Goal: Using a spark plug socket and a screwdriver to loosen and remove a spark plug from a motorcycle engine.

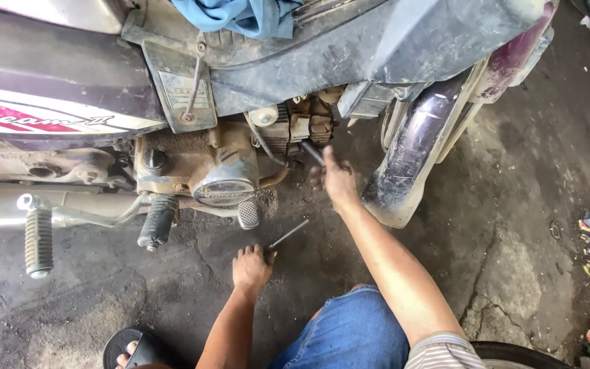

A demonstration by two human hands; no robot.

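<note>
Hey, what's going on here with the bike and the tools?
A person crouches on a stained concrete floor beside a dusty motorcycle. Their right hand holds a dark tool up against the engine, just behind the front fender. Their left hand rests low on the floor, gripping the handle of a screwdriver whose thin metal shaft points up toward the engine. A blue cloth lies draped on the bike above.

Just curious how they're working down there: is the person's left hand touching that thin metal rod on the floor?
Touching. In the head view the left hand lies on the concrete floor, its fingers over the near end of the thin metal rod, which sticks out from them.
</note>
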